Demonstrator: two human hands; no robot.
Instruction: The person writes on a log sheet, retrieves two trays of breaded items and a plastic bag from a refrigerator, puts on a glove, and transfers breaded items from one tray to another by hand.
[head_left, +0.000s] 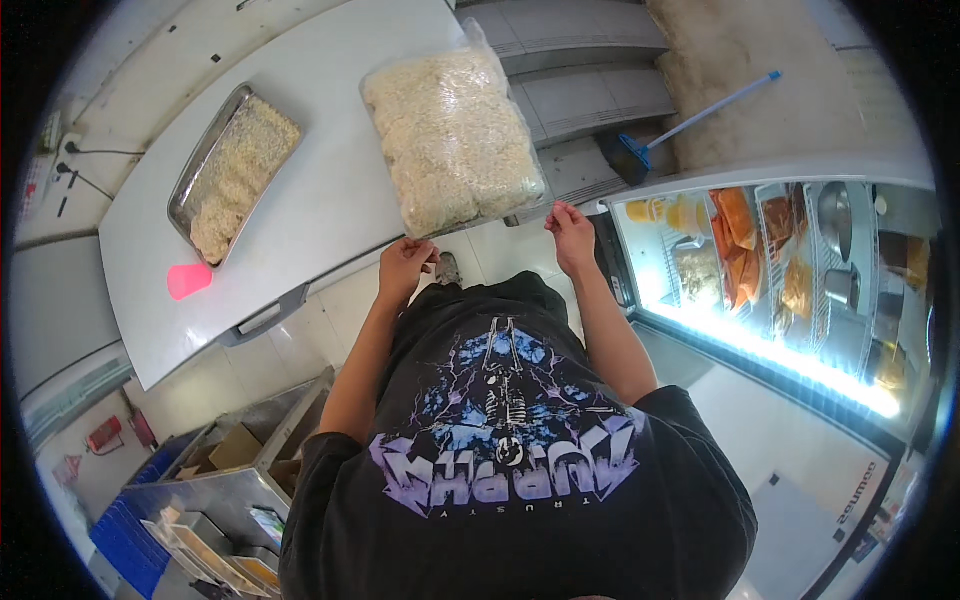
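A clear plastic bag (457, 135) packed with pale, crumbly, grain-like food lies flat on the white table (322, 180), its near end at the table's edge. My left hand (409, 268) is at the bag's near left corner, thumb and fingers pinched together. At the near right corner, my right hand (573, 236) has its fingertips pinched in the same way. Both appear to grip the bag's thin edge, though the film between the fingers is hard to make out. Left of the bag, a metal tray (180, 196) holds similar pale food, heaped towards its near end.
A pink cup (189, 281) is by the tray's near end. Steps (585, 82) rise beyond the bag, with a blue-handled broom (705, 112) leaning there. To my right, a lit fridge (757, 262) holds bagged food and containers. A metal cart (232, 480) stands at lower left.
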